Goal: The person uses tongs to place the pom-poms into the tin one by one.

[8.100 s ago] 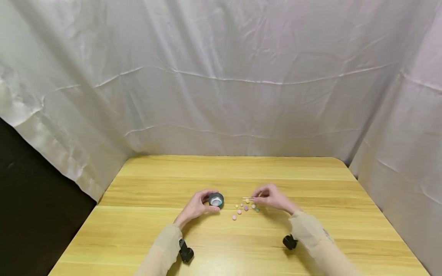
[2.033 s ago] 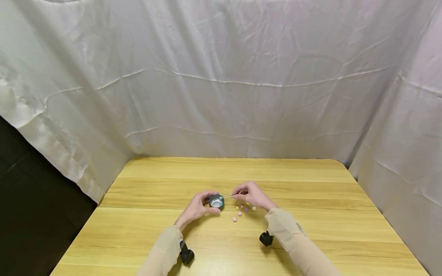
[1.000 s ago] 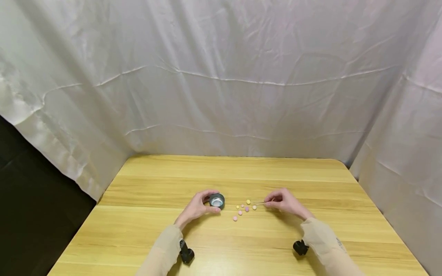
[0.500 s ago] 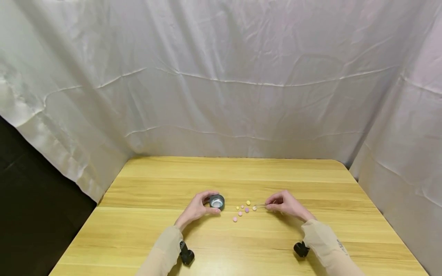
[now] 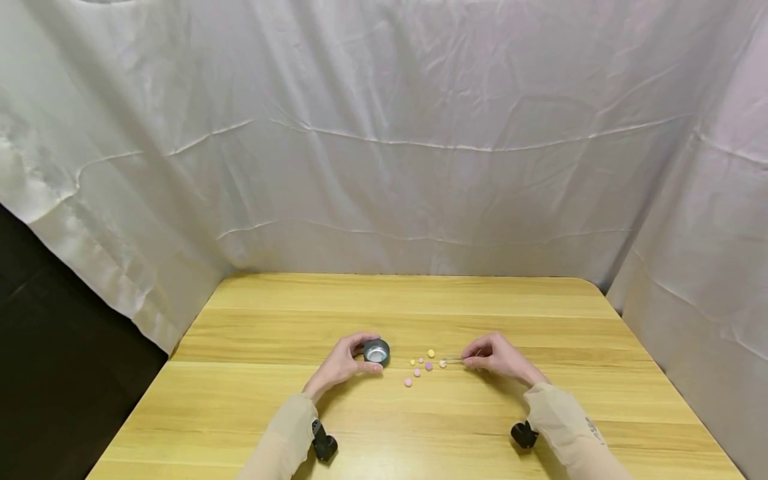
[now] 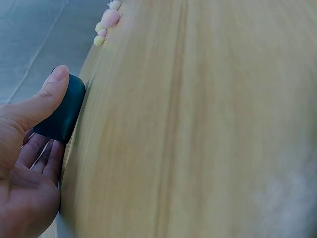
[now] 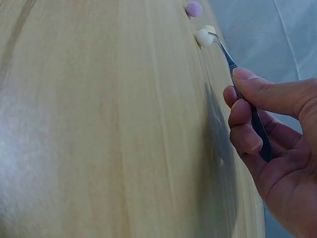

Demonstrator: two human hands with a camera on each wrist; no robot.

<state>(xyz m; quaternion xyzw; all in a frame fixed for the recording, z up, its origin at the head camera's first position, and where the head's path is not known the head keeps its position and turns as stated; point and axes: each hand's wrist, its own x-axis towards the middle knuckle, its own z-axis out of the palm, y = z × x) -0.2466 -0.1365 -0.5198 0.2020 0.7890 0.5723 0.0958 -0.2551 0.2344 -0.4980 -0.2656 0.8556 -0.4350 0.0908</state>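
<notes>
My left hand point(image 5: 345, 360) holds a small dark round bowl point(image 5: 377, 343) with a shiny inside, thumb on the near side and fingers round the far side. Something bluish-green shows faintly within it. The left wrist view has the bowl's dark green wall point(image 6: 69, 111) under the thumb. To the right, my right hand point(image 5: 501, 359) pinches a pair of tweezers point(image 7: 260, 131) between thumb and fingers. Their bent tips touch a white ball point(image 7: 203, 38) on the table; whether they grip it I cannot tell. A purple ball point(image 7: 193, 9) lies close by.
Between the hands lie several small balls on the wooden table point(image 5: 384, 427), among them a yellow ball point(image 5: 431, 353) and a pink ball point(image 5: 408, 382). Grey-white cloth point(image 5: 420, 200) hangs behind the table and along its sides. Each wrist carries a black camera point(image 5: 325, 445).
The teal ball beside the white one was carried in the tweezers to the bowl and has left the table. My right hand moved back right; the tweezer tips came to the white ball. Left hand stayed.
</notes>
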